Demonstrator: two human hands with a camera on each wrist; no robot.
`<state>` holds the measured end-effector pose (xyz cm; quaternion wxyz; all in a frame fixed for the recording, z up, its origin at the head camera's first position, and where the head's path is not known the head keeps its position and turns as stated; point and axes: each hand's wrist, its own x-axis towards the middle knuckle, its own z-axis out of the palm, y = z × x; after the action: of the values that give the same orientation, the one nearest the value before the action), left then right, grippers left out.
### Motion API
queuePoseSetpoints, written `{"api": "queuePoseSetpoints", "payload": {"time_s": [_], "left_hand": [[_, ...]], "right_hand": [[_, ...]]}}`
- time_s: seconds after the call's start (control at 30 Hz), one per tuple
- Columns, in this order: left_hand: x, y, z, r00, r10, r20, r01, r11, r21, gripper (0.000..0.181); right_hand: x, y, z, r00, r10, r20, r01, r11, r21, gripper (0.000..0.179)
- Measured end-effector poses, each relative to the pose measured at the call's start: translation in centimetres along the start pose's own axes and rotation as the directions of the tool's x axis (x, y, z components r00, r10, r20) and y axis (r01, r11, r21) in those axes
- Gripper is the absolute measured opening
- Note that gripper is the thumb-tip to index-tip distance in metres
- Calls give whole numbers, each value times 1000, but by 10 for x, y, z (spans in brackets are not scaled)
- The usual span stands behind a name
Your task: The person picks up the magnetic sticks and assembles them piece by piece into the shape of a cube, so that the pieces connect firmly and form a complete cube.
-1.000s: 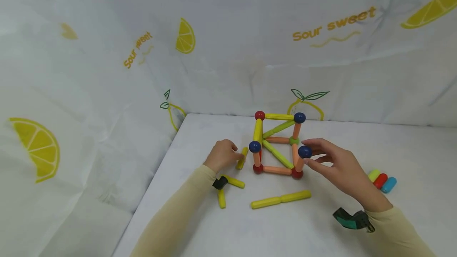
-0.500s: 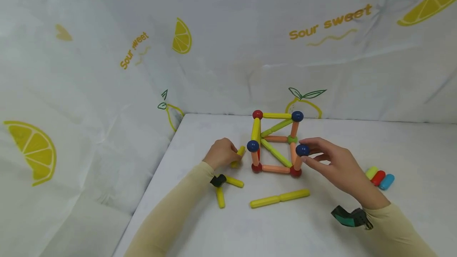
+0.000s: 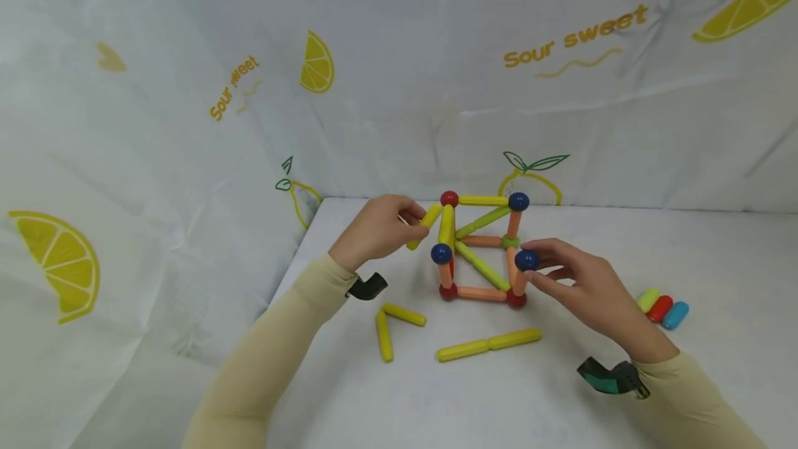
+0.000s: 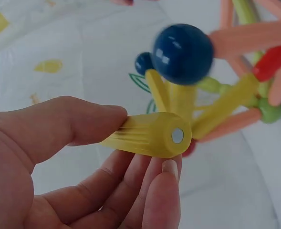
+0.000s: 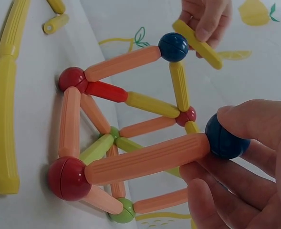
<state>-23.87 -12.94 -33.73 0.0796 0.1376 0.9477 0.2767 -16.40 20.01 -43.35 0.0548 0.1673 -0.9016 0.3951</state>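
Note:
A yellow magnetic rod, with a silver disc at its end, is pinched between thumb and fingers of my left hand. That hand is raised at the back left of a cube-like frame of magnetic rods and balls. My right hand grips the blue ball on top of the frame's near right orange rod. Another blue ball tops the near left post, and a third blue ball marks the far right corner. A red ball sits at the far left top corner.
Two yellow rods lie angled together on the white table at front left. A longer pair of yellow rods lies end to end before the frame. Green, red and blue short pieces lie at the right.
My left hand has picked the yellow rod up from the table and moved it up and back, beside the frame's top left. The right hand stays on its blue ball.

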Motion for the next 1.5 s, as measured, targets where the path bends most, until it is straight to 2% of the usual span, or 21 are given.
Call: {"api": "queuePoseSetpoints", "payload": {"time_s": [0.17, 0.27, 0.37, 0.5, 0.6, 0.67, 0.73, 0.97, 1.2, 1.33, 1.5], "left_hand": [[0, 22, 3, 995, 83, 46, -83, 997, -8, 24], [1, 34, 10, 984, 150, 93, -149, 989, -14, 26], [3, 45, 20, 961, 242, 137, -245, 970, 1, 25], [8, 52, 35, 920, 339, 196, -350, 936, 25, 22], [10, 53, 40, 898, 376, 228, -391, 920, 20, 21], [11, 51, 41, 888, 393, 237, -408, 913, 16, 22], [12, 49, 40, 889, 391, 241, -406, 914, 15, 23], [12, 43, 39, 905, 346, 246, -366, 930, 38, 29], [15, 45, 53, 900, 365, 237, -391, 918, 72, 28], [14, 48, 60, 906, 347, 243, -378, 921, 93, 26], [11, 49, 60, 912, 345, 222, -374, 921, 107, 29]], "right_hand": [[1, 0, 2, 1000, 14, 16, -14, 1000, 4, 46], [0, 0, 1, 1000, 8, 14, -8, 1000, 3, 45], [0, 1, 1, 1000, -6, 4, 6, 1000, 3, 44], [0, 1, 0, 1000, -14, 2, 14, 1000, 11, 43], [1, 0, 0, 1000, -15, 6, 15, 1000, 16, 44], [1, 0, 1, 1000, -14, 7, 14, 1000, 15, 44], [1, -1, 1, 1000, -15, 8, 15, 1000, 13, 45], [1, -1, 0, 1000, -3, 13, 3, 1000, 11, 44], [-2, 2, 2, 1000, 0, 11, -1, 1000, 17, 45], [-3, 2, 2, 1000, 1, 10, -1, 1000, 17, 46], [-1, 1, 1, 999, -43, -9, 43, 999, 8, 45]]}}
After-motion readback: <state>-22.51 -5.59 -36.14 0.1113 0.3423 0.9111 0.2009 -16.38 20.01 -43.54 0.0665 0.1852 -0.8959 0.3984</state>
